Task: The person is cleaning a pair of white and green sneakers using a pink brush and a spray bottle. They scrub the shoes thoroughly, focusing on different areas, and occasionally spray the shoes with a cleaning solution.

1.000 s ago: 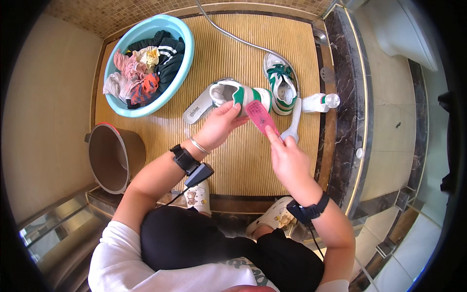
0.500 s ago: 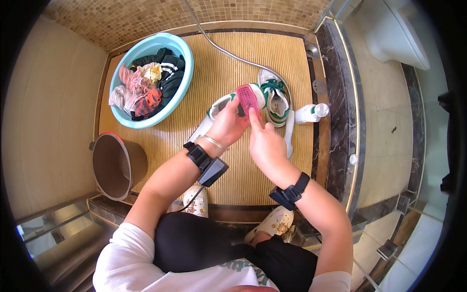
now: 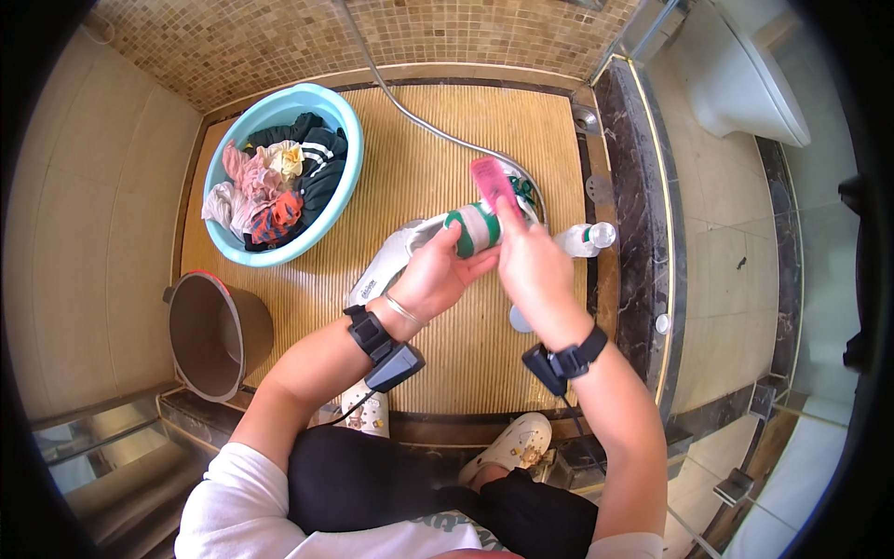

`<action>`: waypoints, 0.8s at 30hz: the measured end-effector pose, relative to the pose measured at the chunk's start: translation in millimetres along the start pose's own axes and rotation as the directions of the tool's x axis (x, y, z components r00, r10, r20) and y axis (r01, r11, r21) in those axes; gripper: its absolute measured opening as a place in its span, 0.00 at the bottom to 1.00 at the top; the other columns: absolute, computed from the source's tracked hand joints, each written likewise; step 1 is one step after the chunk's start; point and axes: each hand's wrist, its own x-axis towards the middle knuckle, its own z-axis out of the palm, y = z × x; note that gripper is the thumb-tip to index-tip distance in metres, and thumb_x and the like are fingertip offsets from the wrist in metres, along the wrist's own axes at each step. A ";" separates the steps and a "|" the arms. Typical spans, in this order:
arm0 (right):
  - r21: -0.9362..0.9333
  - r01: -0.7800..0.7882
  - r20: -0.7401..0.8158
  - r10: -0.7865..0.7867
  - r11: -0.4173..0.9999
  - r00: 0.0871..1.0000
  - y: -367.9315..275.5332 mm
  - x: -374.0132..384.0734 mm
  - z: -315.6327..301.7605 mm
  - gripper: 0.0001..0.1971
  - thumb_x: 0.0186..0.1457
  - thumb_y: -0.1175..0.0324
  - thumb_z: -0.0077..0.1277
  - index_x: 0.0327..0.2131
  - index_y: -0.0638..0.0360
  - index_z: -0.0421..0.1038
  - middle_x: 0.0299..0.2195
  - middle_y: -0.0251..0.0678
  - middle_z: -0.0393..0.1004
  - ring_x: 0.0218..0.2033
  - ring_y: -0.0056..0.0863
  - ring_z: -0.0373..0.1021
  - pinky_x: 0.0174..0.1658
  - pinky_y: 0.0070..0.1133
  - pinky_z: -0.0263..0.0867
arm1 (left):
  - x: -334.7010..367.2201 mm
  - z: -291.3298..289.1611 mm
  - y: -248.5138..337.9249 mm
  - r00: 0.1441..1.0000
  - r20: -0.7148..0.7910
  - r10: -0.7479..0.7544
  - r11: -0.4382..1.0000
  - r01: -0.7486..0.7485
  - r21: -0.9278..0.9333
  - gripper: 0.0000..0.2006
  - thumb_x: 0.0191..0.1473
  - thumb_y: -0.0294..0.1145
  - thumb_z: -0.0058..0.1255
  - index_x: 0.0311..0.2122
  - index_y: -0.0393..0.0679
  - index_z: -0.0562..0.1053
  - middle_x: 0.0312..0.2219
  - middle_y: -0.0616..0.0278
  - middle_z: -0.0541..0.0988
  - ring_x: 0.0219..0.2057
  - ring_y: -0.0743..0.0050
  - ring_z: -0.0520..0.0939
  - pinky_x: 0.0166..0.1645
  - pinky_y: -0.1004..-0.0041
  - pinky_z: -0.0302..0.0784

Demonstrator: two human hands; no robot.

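Across the ribbed yellow mat (image 3: 447, 359), both forearms come up from the lower edge and converge near mid-frame, left one angling up and right, right one up and left, elbows bent and spread. Light blue basin (image 3: 356, 177) at upper left, heaped with mixed clothes (image 3: 265, 186). Brown bucket (image 3: 209, 340) below it, mouth tilted toward the viewer. Grey hose (image 3: 410, 115) runs down from the top edge and curves right, past the second shoe (image 3: 521, 189), which is mostly blocked by the brush and right hand. White-and-green shoe (image 3: 477, 230) sits near mat centre, between the hands. Left hand (image 3: 436, 272): holding that shoe, thumb on the near upper side, fingers wrapped underneath, palm turned up and inward; can't tell if the shoe bears on the mat. Right hand (image 3: 538, 270): closed round the handle of the pink brush (image 3: 489, 177), back of hand up, index finger laid straight along it, brush head pointing up and left over the shoe's far side. Bristle contact not readable, brush is blurred. Pale insole (image 3: 380, 265) lies left of the shoe, partly behind the left hand. Clear-capped white bottle (image 3: 587, 240) just right of the right hand. Smallest: silver bracelet (image 3: 402, 312) on the left wrist.
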 end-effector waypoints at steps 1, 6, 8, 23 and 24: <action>-0.019 0.006 -0.014 -0.006 1.000 1.000 -0.9 -0.3 -2.9 0.27 0.58 0.67 0.42 0.62 0.50 0.59 0.30 0.48 0.73 0.27 0.47 0.75 0.30 0.38 0.72 | -2.3 4.3 0.1 1.000 0.017 0.004 1.000 -0.004 -0.003 0.22 0.69 0.44 0.28 0.61 0.42 0.60 0.57 0.53 0.69 0.59 0.57 0.70 0.65 0.59 0.63; 0.003 0.098 0.058 -0.098 0.995 0.993 -29.1 -21.3 -2.2 0.26 0.58 0.65 0.44 0.62 0.45 0.61 0.29 0.48 0.72 0.24 0.45 0.74 0.27 0.37 0.72 | 8.5 0.3 20.4 0.993 -0.038 0.116 0.991 -0.118 -0.056 0.23 0.69 0.46 0.30 0.62 0.44 0.58 0.58 0.52 0.68 0.59 0.54 0.68 0.66 0.56 0.59; 0.024 0.083 -0.086 -0.080 0.996 0.993 -7.8 -5.0 6.4 0.26 0.59 0.65 0.45 0.62 0.42 0.61 0.27 0.47 0.71 0.21 0.45 0.73 0.25 0.38 0.71 | 5.2 7.7 12.5 0.997 0.015 0.071 0.996 -0.070 -0.048 0.23 0.69 0.47 0.30 0.61 0.44 0.60 0.58 0.53 0.68 0.58 0.53 0.69 0.66 0.55 0.59; 0.023 0.122 -0.047 -0.121 0.992 0.992 -25.1 -26.8 13.1 0.28 0.55 0.65 0.49 0.61 0.44 0.63 0.28 0.44 0.73 0.23 0.42 0.74 0.25 0.35 0.71 | -1.0 -9.7 22.7 0.953 0.304 -0.003 0.974 0.071 -0.214 0.26 0.66 0.53 0.33 0.63 0.50 0.59 0.60 0.57 0.67 0.57 0.52 0.70 0.63 0.54 0.61; 0.027 0.131 -0.052 -0.130 0.991 0.990 -23.0 -25.5 13.0 0.28 0.55 0.65 0.49 0.61 0.44 0.63 0.27 0.44 0.73 0.23 0.42 0.74 0.25 0.35 0.71 | -3.6 -6.9 20.3 0.959 0.282 0.003 0.979 0.056 -0.198 0.26 0.65 0.54 0.33 0.62 0.50 0.59 0.60 0.57 0.67 0.57 0.51 0.70 0.64 0.53 0.60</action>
